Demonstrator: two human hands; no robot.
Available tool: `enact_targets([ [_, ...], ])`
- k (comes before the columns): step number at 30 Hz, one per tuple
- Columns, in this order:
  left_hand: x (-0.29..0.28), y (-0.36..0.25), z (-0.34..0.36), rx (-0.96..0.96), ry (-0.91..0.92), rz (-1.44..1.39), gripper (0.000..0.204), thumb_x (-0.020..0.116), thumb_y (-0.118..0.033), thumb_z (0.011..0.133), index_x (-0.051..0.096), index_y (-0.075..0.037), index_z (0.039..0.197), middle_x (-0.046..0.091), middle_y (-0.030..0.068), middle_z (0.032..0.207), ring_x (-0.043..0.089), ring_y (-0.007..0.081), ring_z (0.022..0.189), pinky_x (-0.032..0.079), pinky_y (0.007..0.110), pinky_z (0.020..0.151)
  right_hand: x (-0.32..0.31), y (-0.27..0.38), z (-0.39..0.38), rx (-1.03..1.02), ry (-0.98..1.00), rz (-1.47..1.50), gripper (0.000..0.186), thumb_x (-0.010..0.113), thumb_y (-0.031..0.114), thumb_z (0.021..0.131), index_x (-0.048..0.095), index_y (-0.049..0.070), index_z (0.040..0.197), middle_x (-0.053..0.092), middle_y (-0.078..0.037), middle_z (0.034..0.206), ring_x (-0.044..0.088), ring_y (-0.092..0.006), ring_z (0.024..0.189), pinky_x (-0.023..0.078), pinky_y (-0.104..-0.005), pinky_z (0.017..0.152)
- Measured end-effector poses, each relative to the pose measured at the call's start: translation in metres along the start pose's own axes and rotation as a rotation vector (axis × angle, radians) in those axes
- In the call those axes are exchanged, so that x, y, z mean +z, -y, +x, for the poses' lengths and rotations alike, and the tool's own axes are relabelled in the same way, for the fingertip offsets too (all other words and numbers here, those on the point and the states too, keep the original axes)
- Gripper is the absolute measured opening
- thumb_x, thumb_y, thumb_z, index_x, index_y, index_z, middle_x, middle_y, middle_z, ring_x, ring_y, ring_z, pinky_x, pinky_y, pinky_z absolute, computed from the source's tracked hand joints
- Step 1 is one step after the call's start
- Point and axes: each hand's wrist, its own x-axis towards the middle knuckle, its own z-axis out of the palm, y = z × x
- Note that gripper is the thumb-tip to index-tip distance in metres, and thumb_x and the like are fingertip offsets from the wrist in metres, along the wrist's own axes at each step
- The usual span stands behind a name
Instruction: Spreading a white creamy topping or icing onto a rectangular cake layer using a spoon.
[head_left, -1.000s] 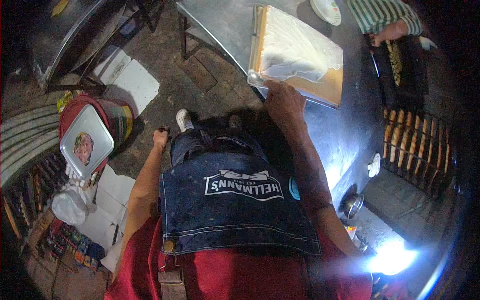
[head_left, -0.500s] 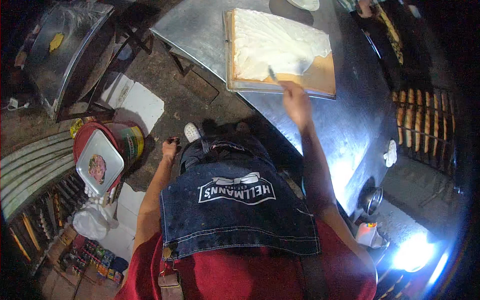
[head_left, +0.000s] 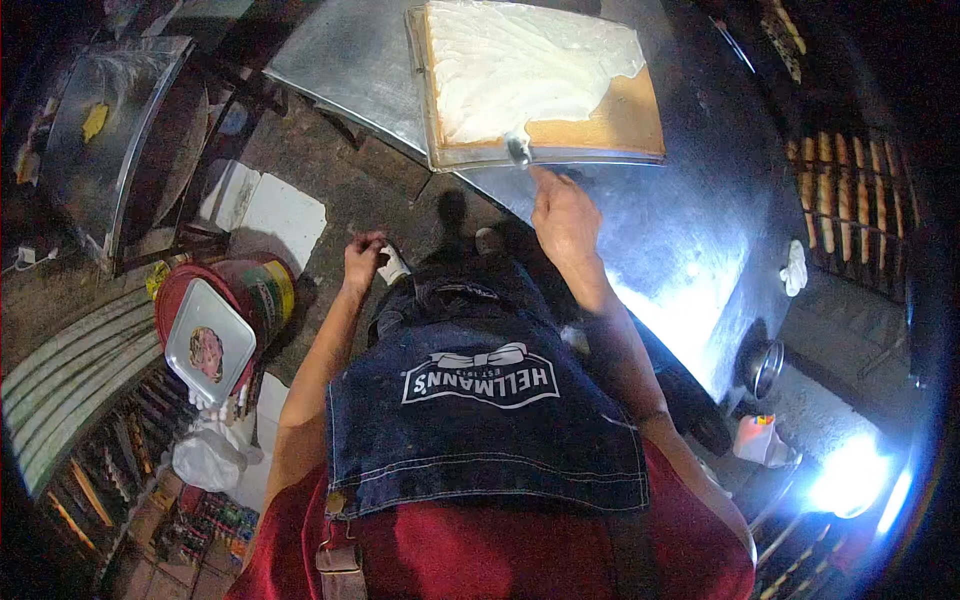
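Note:
A golden rectangular sheet cake (head_left: 600, 120) lies in a shallow metal tray (head_left: 640, 160) at the edge of the steel table. White cream (head_left: 520, 65) covers its far and left parts in wavy strokes. The near right part is bare. My right hand (head_left: 567, 215) grips a small metal spreading tool (head_left: 518, 150), whose cream-smeared end touches the near edge of the cream; whether it is a spoon or a spatula cannot be made out. My left hand (head_left: 366, 258) hangs away from the table with loosely bent fingers apart, and nothing shows in it.
The steel table (head_left: 690, 230) runs along my right side. A rack of long bread loaves (head_left: 845, 190) and a metal bowl (head_left: 765, 368) lie farther right. To my left stands a red bucket (head_left: 262, 300) with a white tray (head_left: 208, 340) over it. Another metal-topped table (head_left: 125, 140) is far left.
My right hand has drawn the tool left and toward me, to the cake's near edge. Cream reaches farther along there. My left hand has risen and moved slightly right. The view has shifted.

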Motion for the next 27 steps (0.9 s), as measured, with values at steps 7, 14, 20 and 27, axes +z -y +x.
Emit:
enact_targets([
  [7, 0.069, -0.111, -0.013, 0.072, 0.177, -0.171, 0.029, 0.065, -0.023, 0.1, 0.064, 0.0, 0.119, 0.07, 0.0057, 0.099, 0.066, 0.0134, 0.083, 0.057, 0.029, 0.073, -0.002, -0.011, 0.02, 0.1, -0.009, 0.301, 0.033, 0.056, 0.016, 0.092, 0.068, 0.019, 0.123, 0.069, -0.02, 0.105, 0.067, -0.0419, 0.095, 0.053, -0.0539, 0.083],
  [14, 0.106, -0.14, 0.002, 0.164, 0.255, -0.21, 0.024, 0.067, -0.021, 0.099, 0.063, 0.001, 0.108, 0.067, 0.0073, 0.093, 0.066, 0.0168, 0.071, 0.056, 0.03, 0.066, 0.025, 0.028, -0.016, -0.034, -0.031, 0.171, 0.038, 0.056, 0.01, 0.09, 0.065, 0.013, 0.127, 0.069, -0.021, 0.104, 0.067, -0.0413, 0.094, 0.054, -0.0521, 0.082],
  [20, 0.119, -0.149, -0.006, 0.178, 0.255, -0.3, 0.019, 0.065, -0.019, 0.1, 0.062, 0.0, 0.099, 0.068, 0.0088, 0.087, 0.063, 0.0148, 0.069, 0.053, 0.029, 0.064, -0.002, 0.012, -0.006, 0.077, 0.031, 0.416, 0.031, 0.06, 0.014, 0.094, 0.065, 0.011, 0.124, 0.07, -0.018, 0.089, 0.068, -0.036, 0.082, 0.054, -0.0444, 0.076],
  [27, 0.103, -0.141, -0.011, 0.234, 0.104, -0.137, 0.014, 0.064, -0.014, 0.098, 0.065, 0.0, 0.096, 0.069, 0.0074, 0.078, 0.065, 0.0152, 0.071, 0.054, 0.03, 0.067, -0.004, -0.13, 0.056, -0.002, -0.249, 0.585, 0.017, 0.062, 0.019, 0.098, 0.065, 0.005, 0.108, 0.069, -0.016, 0.09, 0.069, -0.0291, 0.085, 0.053, -0.039, 0.078],
])
